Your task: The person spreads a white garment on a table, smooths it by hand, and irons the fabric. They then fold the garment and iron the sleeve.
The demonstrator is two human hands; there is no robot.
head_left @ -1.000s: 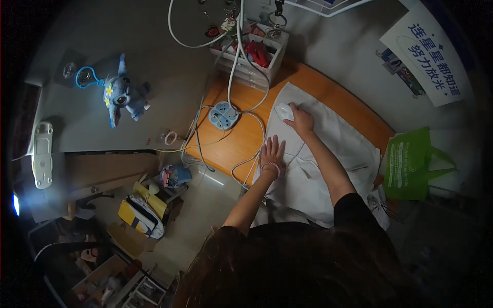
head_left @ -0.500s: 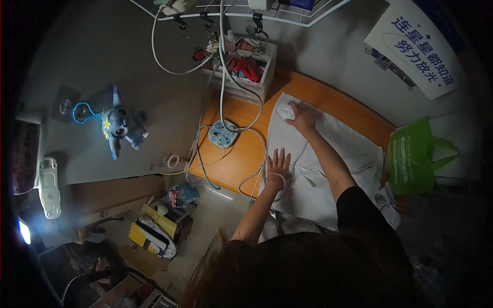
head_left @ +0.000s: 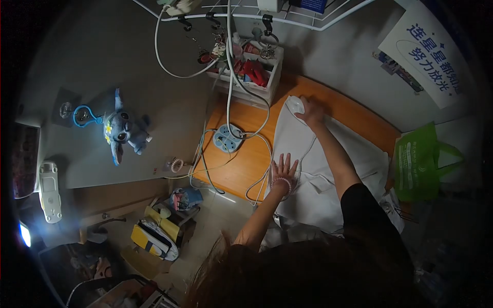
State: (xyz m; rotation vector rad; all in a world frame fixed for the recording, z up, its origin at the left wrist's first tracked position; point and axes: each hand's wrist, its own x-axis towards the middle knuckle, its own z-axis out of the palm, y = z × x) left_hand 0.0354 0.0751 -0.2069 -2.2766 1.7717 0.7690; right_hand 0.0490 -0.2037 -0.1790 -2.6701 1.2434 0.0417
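A white cloth garment with creases lies spread over the orange desk. My right hand is closed around a small white iron that rests at the far left corner of the cloth. From it a grey braided cord runs down across the fabric towards my left hand. My left hand lies flat near the cloth's left edge, fingers spread, with a beaded bracelet on the wrist. The iron's underside is hidden against the cloth.
A blue round power strip with cables sits on the orange desk, left of the cloth. Behind it stands a clear plastic box of small items. White cables hang from the wire shelf. A green bag is at the right.
The right hand has moved the iron a little farther away, up to the cloth's far corner. My left hand stays flat in place. The whole view has shifted slightly.
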